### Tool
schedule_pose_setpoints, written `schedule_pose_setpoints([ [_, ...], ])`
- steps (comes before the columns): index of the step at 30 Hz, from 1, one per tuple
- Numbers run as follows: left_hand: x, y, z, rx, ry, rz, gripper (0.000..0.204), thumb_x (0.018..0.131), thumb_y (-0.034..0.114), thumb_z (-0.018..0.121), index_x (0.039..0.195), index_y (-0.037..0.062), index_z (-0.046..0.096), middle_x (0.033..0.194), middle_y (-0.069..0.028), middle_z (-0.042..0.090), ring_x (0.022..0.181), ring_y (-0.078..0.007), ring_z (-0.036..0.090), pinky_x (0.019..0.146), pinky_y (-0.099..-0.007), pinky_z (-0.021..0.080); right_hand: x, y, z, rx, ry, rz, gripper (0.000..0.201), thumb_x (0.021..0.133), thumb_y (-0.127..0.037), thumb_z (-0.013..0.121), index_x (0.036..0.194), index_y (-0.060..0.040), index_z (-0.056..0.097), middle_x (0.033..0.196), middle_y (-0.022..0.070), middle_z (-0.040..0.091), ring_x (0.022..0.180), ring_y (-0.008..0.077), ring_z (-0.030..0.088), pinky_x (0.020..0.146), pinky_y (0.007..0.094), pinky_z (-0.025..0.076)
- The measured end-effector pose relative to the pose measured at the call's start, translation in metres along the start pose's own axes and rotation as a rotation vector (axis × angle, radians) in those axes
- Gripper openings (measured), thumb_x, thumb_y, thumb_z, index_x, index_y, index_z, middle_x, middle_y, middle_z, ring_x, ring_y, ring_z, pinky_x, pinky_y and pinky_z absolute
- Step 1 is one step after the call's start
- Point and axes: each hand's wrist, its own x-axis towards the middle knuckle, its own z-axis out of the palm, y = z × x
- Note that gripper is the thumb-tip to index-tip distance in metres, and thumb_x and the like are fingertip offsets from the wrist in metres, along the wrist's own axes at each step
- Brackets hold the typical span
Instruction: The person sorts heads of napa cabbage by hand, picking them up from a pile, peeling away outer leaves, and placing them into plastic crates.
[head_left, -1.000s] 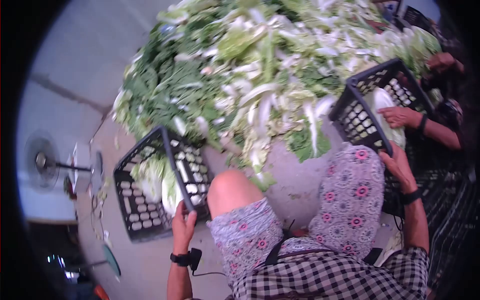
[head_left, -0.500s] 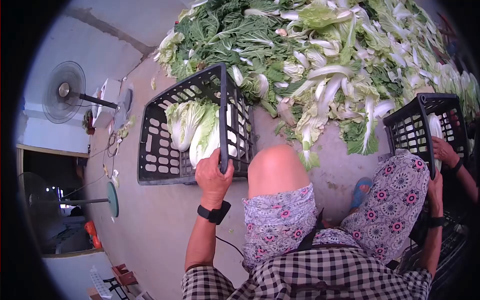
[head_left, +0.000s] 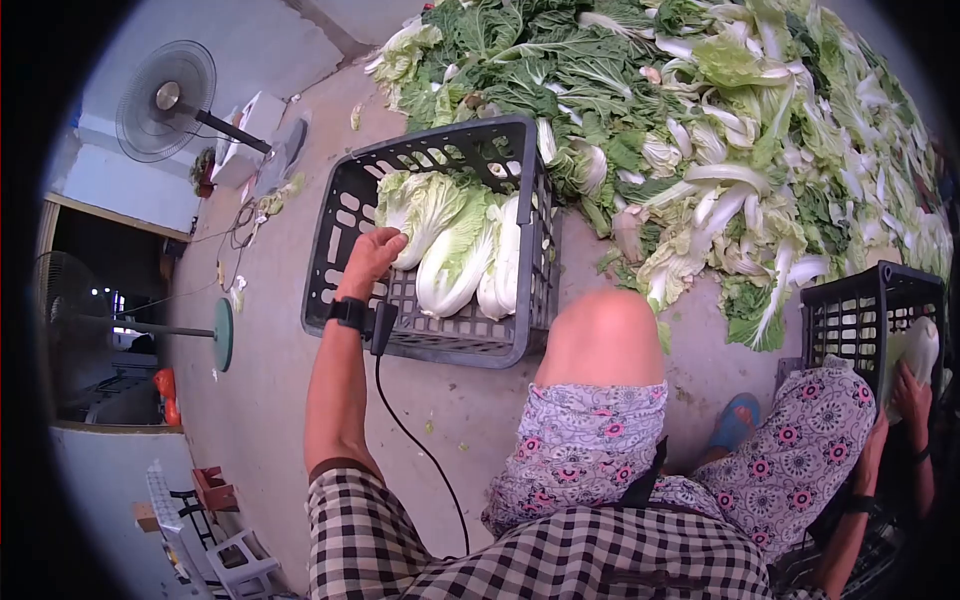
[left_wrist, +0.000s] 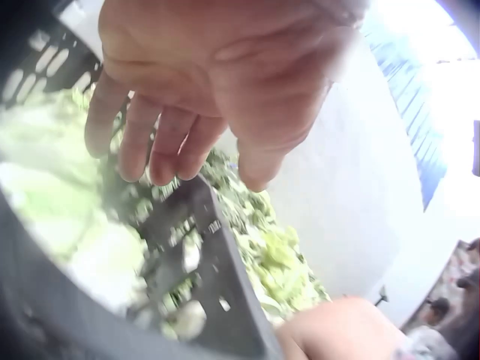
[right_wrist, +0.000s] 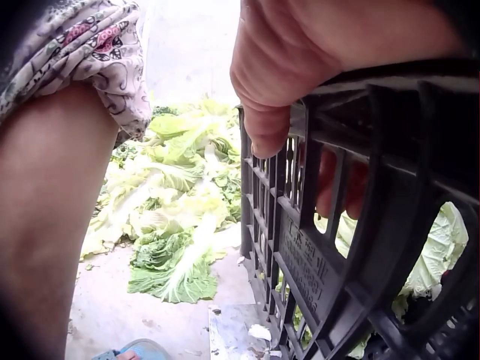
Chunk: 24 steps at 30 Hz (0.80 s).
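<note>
Several pale green cabbages lie side by side in a black plastic crate in the head view. The left hand is over that crate's left part, beside the cabbages; in the left wrist view this hand has its fingers extended, holding nothing. At the right, the right hand is at the near side of a second black crate. The right wrist view shows the right hand gripping that crate's rim, thumb outside and fingertips behind the slats. Another person's hand holds a white cabbage there.
A large heap of loose cabbage leaves covers the floor beyond the crates. Standing fans are at the left, with a cable on the floor. A grey stool stands at lower left. The wearer's knees are between the crates.
The left hand has let go of the left crate's rim and moved left over its inside. The head view has swung left. The other person's cabbage has tilted up at the right crate.
</note>
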Motion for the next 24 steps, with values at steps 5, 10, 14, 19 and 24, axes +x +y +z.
schedule_pose_setpoints([
  [5, 0.052, -0.030, 0.030, 0.582, -0.199, -0.323, 0.051, 0.075, 0.042, 0.070, 0.095, -0.0039, 0.065, 0.064, -0.0096, 0.055, 0.049, -0.0155, 0.051, 0.045, -0.0283, 0.043, -0.004, -0.010, 0.006, 0.244, 0.035, 0.223, 0.030, 0.096, -0.026, 0.046, 0.102, -0.0002, 0.060, 0.088, 0.0026, 0.063, 0.077, 0.0098, 0.056, 0.070, 0.0267, 0.047],
  [10, 0.080, -0.081, 0.046, 0.655, -0.303, -0.252, 0.069, 0.062, 0.060, 0.075, 0.087, -0.0032, 0.066, 0.068, -0.0140, 0.061, 0.051, -0.0207, 0.055, 0.047, -0.0329, 0.042, -0.007, -0.012, 0.005, 0.420, 0.080, 0.283, 0.020, 0.091, -0.007, 0.047, 0.104, 0.0010, 0.059, 0.089, 0.0040, 0.063, 0.075, 0.0116, 0.058, 0.065, 0.0267, 0.050],
  [14, 0.101, -0.145, 0.063, 0.645, -0.313, -0.302, 0.082, 0.058, 0.064, 0.075, 0.106, -0.0017, 0.062, 0.092, -0.0144, 0.064, 0.079, -0.0224, 0.058, 0.069, -0.0339, 0.044, -0.012, -0.145, 0.036, 0.447, 0.171, 0.524, 0.017, 0.087, -0.002, 0.053, 0.102, 0.0033, 0.060, 0.087, 0.0054, 0.063, 0.072, 0.0130, 0.057, 0.061, 0.0278, 0.049],
  [19, 0.088, -0.079, 0.071, 0.889, -0.205, -0.205, 0.069, 0.068, 0.052, 0.072, 0.109, -0.0023, 0.061, 0.101, -0.0220, 0.065, 0.096, -0.0326, 0.063, 0.086, -0.0385, 0.048, -0.013, -0.078, 0.019, 0.401, 0.127, 0.463, 0.021, 0.089, -0.006, 0.049, 0.105, 0.0036, 0.059, 0.091, 0.0065, 0.063, 0.077, 0.0134, 0.057, 0.066, 0.0278, 0.049],
  [24, 0.056, 0.017, 0.118, 0.378, -0.375, -0.182, 0.063, 0.080, 0.052, 0.062, 0.101, -0.0072, 0.055, 0.088, -0.0189, 0.064, 0.071, -0.0280, 0.064, 0.054, -0.0385, 0.053, -0.009, -0.019, 0.002, 0.422, 0.095, 0.387, 0.025, 0.091, -0.009, 0.046, 0.109, 0.0038, 0.058, 0.095, 0.0076, 0.063, 0.081, 0.0137, 0.058, 0.071, 0.0277, 0.048],
])
